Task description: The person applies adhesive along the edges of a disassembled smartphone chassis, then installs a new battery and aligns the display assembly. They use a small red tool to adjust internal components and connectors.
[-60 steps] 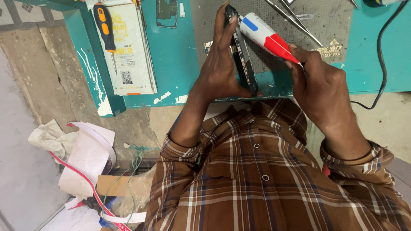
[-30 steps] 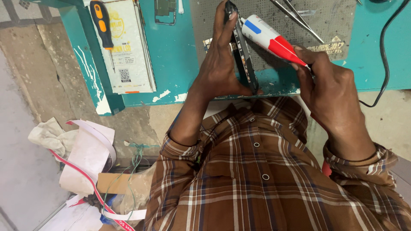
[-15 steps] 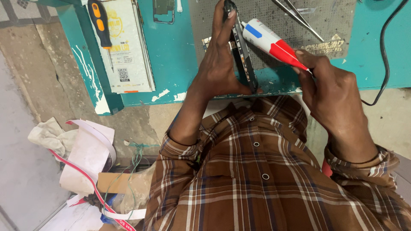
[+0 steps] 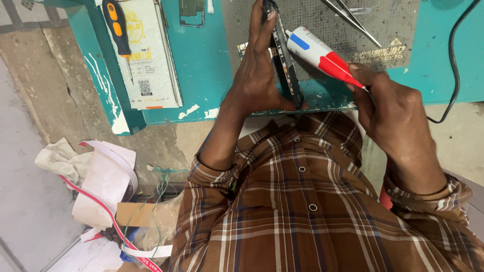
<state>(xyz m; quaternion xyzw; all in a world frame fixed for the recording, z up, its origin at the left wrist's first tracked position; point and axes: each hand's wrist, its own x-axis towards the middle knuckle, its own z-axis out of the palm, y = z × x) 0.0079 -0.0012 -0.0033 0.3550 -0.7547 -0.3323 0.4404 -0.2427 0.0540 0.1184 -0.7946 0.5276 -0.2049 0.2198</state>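
Observation:
My left hand (image 4: 259, 70) grips a dark phone (image 4: 286, 60) that stands on its long edge over the grey perforated work mat (image 4: 398, 30). My right hand (image 4: 390, 108) holds a white glue tube with a red end and a blue patch (image 4: 322, 53). The tube's white tip points at the upper part of the phone's edge. Both forearms come out of brown plaid sleeves at the front of the teal table (image 4: 201, 60).
An orange and black screwdriver (image 4: 117, 27) lies on a white printed booklet (image 4: 146, 55) at the table's left. Metal tweezers (image 4: 353, 17) rest on the mat. A black cable (image 4: 454, 65) hangs at right. Crumpled paper and cardboard scraps (image 4: 101, 181) litter the floor at left.
The view has shifted slightly. My right hand has edged a little with the tube along the phone's edge; my left hand keeps the phone upright in the same place.

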